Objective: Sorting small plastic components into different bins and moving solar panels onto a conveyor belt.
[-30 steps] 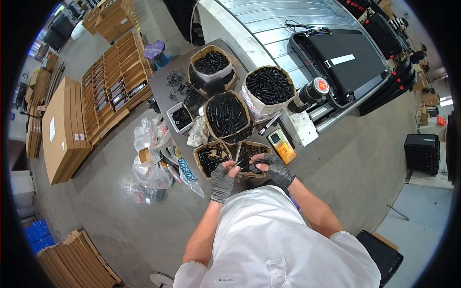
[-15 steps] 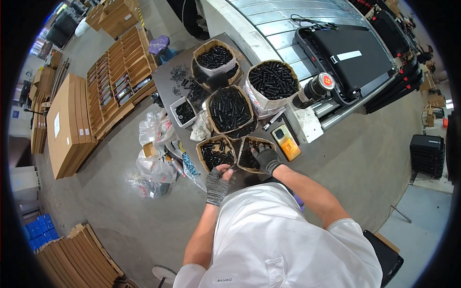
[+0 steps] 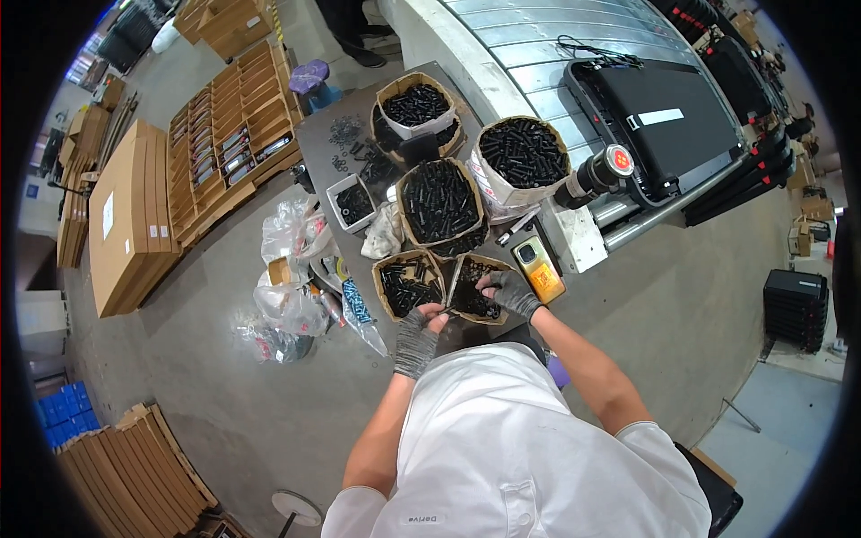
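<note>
My left hand (image 3: 420,336), in a grey fingerless glove, is at the near edge of an open carton of black cylindrical parts (image 3: 408,285). Its thumb and fingers are pinched on a small dark part, too small to name. Over the carton of small black pieces (image 3: 473,291) beside it is my right hand (image 3: 513,294), gloved the same way. The right fingertips are drawn together; whatever is between them is too small to make out.
Behind stand a larger carton of black cylinders (image 3: 439,202), a white-sided carton (image 3: 522,161) and a small white box (image 3: 351,203). A phone (image 3: 538,269) lies at the right. A roller conveyor carries a black case (image 3: 659,121). Plastic bags (image 3: 291,305) lie on the left.
My right hand has drawn back out of the right carton, its fingers now pinched together. My left hand stays close by, still pinching. The whole view has shifted slightly.
</note>
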`<act>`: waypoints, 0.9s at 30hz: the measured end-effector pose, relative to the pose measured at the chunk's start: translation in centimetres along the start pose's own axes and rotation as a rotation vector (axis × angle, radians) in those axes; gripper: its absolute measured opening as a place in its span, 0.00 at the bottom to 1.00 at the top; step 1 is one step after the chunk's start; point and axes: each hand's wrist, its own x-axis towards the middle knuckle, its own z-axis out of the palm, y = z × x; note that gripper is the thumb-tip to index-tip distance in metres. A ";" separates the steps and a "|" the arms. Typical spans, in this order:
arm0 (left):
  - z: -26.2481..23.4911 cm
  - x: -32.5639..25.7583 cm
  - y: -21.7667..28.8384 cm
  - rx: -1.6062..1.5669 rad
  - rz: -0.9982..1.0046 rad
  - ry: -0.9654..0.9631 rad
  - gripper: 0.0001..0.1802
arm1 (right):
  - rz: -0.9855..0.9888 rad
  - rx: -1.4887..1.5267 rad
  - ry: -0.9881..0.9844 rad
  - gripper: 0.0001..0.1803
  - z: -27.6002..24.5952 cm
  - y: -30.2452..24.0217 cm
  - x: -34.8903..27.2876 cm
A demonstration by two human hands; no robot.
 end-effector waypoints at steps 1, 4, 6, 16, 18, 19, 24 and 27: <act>0.1 0.1 0.0 0.007 0.001 -0.012 0.12 | 0.144 0.124 -0.050 0.12 -0.6 -0.4 -0.3; 0.5 0.4 0.3 0.050 0.055 -0.017 0.11 | 0.176 0.541 -0.023 0.13 -1.0 -1.2 -1.8; 0.7 0.5 0.7 -0.033 0.017 -0.046 0.11 | 0.239 0.674 -0.060 0.15 -1.6 -2.4 -2.8; 2.3 0.8 3.6 -0.005 0.188 -0.024 0.11 | 0.228 1.028 -0.013 0.15 -1.1 -5.1 -5.3; 2.6 0.6 3.9 -0.025 0.170 -0.020 0.11 | 0.258 1.084 -0.014 0.15 -1.0 -5.3 -5.5; 2.8 0.6 4.0 -0.048 0.151 -0.016 0.11 | 0.238 1.107 -0.015 0.15 -0.9 -5.4 -5.6; 3.0 0.6 3.8 -0.038 0.180 -0.019 0.12 | 0.190 1.218 -0.036 0.16 -1.0 -6.3 -6.1; 3.0 0.9 3.3 -0.034 0.187 -0.014 0.12 | 0.216 1.163 0.013 0.15 -0.8 -6.4 -6.0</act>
